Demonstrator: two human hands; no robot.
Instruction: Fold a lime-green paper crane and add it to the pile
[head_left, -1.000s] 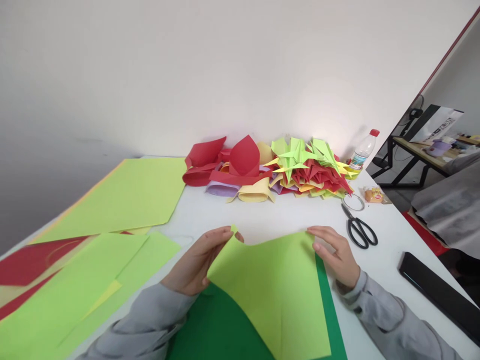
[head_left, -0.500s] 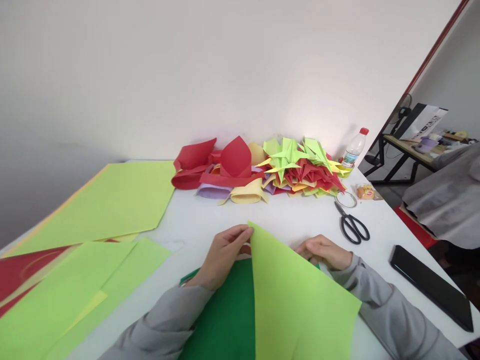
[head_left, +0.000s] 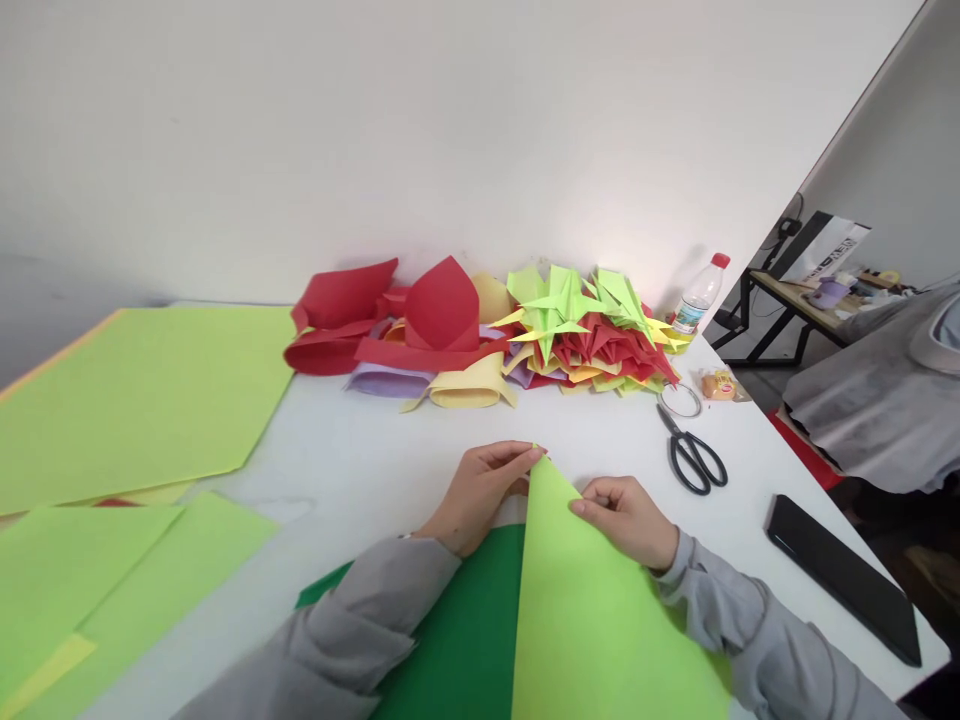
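Note:
A light-green sheet of paper [head_left: 585,610] lies folded in front of me, its upper end coming to a point. My left hand [head_left: 487,490] pinches that tip between thumb and fingers. On the slanting right edge, a little below the tip, my right hand [head_left: 626,515] grips the same paper, thumb on top. Beneath and to the left shows a dark green sheet [head_left: 472,620], partly covered by my left forearm. The lower ends of both sheets run out of view.
Large light-green sheets [head_left: 157,400] are stacked at the left. Red paper shapes [head_left: 442,310] and folded paper stars [head_left: 559,305] pile along the wall. Scissors [head_left: 694,455], a tape roll [head_left: 681,400], a bottle [head_left: 701,293] and a black phone-like object [head_left: 844,575] lie to the right.
My right hand has come from behind the paper's slanting edge to grip it with the thumb on top. My left hand still pinches the tip. The view has shifted slightly right.

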